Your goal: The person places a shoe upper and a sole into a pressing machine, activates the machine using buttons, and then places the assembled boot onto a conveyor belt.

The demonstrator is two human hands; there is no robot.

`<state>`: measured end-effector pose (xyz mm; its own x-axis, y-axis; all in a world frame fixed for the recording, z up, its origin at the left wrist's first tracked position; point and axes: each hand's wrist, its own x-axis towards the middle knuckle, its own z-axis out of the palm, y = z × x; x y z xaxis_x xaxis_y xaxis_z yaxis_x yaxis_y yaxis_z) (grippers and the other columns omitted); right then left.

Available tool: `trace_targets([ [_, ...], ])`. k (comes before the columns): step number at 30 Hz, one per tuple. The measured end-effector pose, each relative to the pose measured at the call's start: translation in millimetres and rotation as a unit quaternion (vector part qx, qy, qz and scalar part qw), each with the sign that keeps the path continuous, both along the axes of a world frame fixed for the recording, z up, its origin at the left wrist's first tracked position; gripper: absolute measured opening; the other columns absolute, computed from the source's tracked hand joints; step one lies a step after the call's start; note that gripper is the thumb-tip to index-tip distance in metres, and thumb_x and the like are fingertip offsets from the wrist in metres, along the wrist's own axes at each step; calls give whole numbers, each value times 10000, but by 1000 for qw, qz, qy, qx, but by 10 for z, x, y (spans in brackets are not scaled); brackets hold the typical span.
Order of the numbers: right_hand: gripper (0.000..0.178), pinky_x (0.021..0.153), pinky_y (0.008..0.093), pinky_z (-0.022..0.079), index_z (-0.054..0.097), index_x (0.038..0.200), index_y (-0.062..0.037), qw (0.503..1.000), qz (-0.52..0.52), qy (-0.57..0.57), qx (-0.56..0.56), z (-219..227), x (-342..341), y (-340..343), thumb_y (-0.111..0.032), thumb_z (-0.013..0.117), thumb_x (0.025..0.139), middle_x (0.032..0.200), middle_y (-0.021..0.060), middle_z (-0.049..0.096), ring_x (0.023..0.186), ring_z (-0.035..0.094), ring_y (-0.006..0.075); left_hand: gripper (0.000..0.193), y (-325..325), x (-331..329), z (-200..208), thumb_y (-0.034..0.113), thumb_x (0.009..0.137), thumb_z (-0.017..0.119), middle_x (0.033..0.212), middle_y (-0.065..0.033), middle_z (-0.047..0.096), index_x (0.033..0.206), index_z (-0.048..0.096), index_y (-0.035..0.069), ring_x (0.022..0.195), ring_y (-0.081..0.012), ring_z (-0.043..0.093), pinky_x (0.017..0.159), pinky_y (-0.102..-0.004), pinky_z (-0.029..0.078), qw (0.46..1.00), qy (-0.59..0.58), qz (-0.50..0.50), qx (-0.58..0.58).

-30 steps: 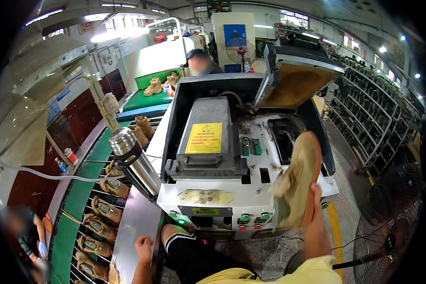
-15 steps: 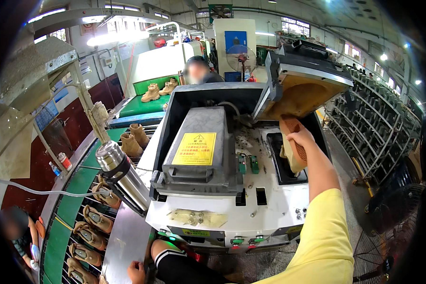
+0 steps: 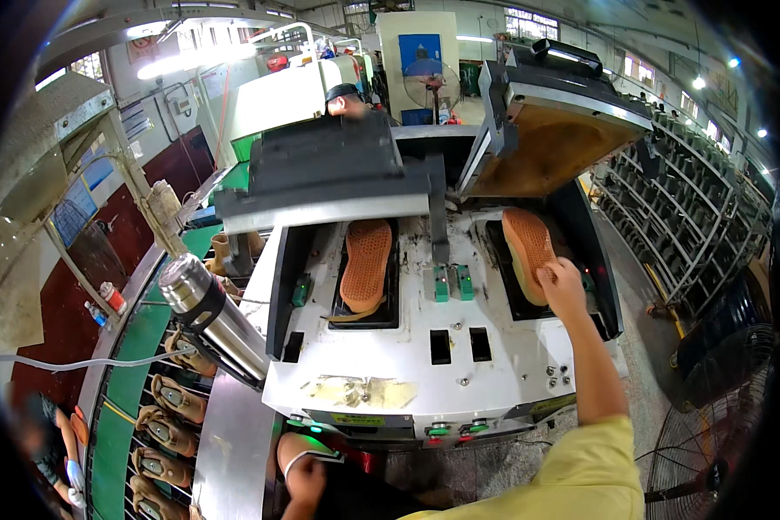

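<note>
My right hand (image 3: 562, 284) has its fingers closed on the edge of a shoe (image 3: 529, 251), which lies sole up in the right black recess of a white press machine (image 3: 459, 364). The shoe's sole is orange-brown and textured; its upper is mostly hidden below. A second shoe (image 3: 367, 264) lies sole up in the left recess, with a bit of tan material out at its near end. My left hand (image 3: 305, 481) is low by my knee, away from the machine, its fingers blurred.
Raised lids, left (image 3: 329, 165) and right (image 3: 563, 130), stand over the recesses. A steel thermos (image 3: 212, 312) is at the machine's left, beside a conveyor (image 3: 130, 407) carrying several tan shoes. A rack (image 3: 676, 191) and a floor fan (image 3: 711, 468) stand right. Two people work nearby.
The left lid has swung up from its lowered position, uncovering the second shoe. My right hand has brought its shoe from tilted to flat in the recess. My left hand has moved right, to my knee.
</note>
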<state>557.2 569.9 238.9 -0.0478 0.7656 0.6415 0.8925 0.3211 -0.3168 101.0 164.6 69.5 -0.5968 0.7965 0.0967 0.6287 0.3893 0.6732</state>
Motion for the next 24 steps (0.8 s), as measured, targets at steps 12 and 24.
trace_targets([
  [12, 290, 466, 228, 411, 521, 756, -145, 445, -92, 882, -124, -1241, 1355, -2070, -415, 562, 853, 659, -12, 562, 508, 496, 107, 332, 1571, 2474, 162, 273, 996, 390, 1109, -146, 644, 1157, 608, 81, 1031, -322, 601, 861, -383, 462, 830, -228, -489, -139],
  [24, 126, 600, 376, 482, 652, 803, -112, 876, 394, 12, -278, -846, -1155, -3011, -220, 686, 747, 746, 71, 637, 664, 611, 295, 196, -194, 110, -325, 75, 902, 505, 786, -103, 691, 962, 670, -12, 729, -174, 662, 674, -287, 523, 961, -263, -31, 83],
])
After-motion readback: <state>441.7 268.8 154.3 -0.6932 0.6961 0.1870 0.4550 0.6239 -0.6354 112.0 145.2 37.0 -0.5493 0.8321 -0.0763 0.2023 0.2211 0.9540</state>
